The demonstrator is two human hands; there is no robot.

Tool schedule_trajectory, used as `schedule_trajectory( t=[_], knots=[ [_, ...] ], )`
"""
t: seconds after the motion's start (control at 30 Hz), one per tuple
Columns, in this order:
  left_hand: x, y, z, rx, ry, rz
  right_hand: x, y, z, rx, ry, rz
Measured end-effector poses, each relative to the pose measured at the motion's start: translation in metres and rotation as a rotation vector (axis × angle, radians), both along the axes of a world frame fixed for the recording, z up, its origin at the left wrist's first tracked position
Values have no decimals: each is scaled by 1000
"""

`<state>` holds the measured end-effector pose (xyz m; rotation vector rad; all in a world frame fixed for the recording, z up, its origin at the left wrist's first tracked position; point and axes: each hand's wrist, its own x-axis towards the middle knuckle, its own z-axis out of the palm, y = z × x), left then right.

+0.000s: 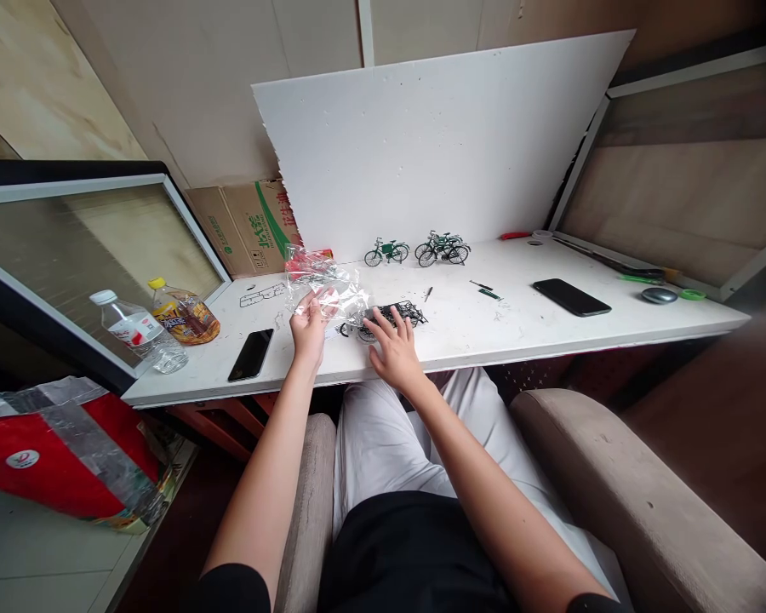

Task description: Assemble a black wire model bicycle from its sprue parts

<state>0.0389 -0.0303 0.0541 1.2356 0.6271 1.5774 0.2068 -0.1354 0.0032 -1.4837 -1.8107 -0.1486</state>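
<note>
Left fingertips (315,300) are closed on the lower edge of the clear plastic bag (333,285). The left hand (308,328) holds it just above the white tabletop (485,336). Right fingers (383,320) are spread and released, with the right hand (394,349) resting flat on the black model assembly (405,313). The assembly lies near the table's front edge, just beside the bag. Judged step: bag handling while the assembly is steadied. Any lift of these thin parts calls for a light pinch. Green model bicycles (386,251) stand well behind.
</note>
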Motion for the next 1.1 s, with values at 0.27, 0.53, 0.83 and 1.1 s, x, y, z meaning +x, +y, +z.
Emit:
schedule_trajectory(
  t=[0.27, 0.53, 0.83, 1.1],
  knots=[
    [9, 2, -6, -68, -8, 94, 3, 8, -12, -87, -23, 72],
    [-11, 13, -12, -167, -137, 102, 5, 13, -14, -98, -35, 83],
    [-56, 32, -5, -220, -197, 207, 4, 14, -17, -17, -9, 52],
    [-92, 39, -1, -465, -340, 209, 0, 13, -16, 61, 78, -43]
  ],
)
